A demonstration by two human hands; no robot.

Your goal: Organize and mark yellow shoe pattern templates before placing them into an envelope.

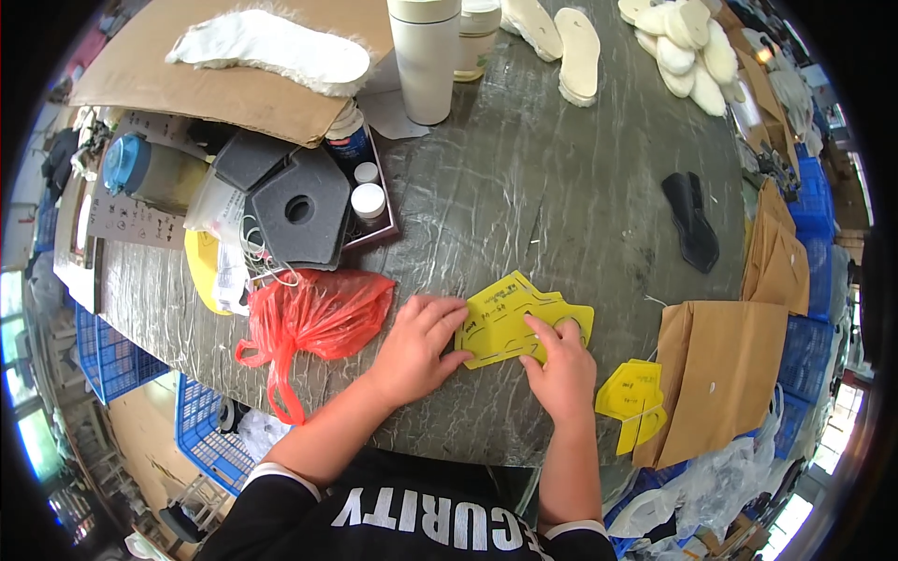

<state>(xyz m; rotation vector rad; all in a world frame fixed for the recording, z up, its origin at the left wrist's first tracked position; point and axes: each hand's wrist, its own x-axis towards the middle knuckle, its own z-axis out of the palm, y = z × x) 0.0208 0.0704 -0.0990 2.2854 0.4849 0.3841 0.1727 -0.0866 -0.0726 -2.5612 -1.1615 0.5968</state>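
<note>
A small stack of yellow pattern pieces (496, 327), with pen lines, handwriting and slots, lies on the dark table in front of me. At its left edge is my left hand (421, 348), fingers curled and thumb against the edge. My right hand (563, 369) grips the right part, its index fingertip on top and its thumb at the lower edge. What its other fingers do underneath is hidden. To the right, a second set of yellow pattern pieces (632, 397), tied with a string, rests beside a brown paper envelope (720, 374).
Left of my hands sits a knotted red plastic bag (323, 313). Behind it stands a box with dark foam blocks (299, 210) and small bottles. A white tumbler (426, 61), fleece insoles (580, 56) and a dark insole-shaped piece (690, 222) are farther off. Blue crates (210, 435) flank the table.
</note>
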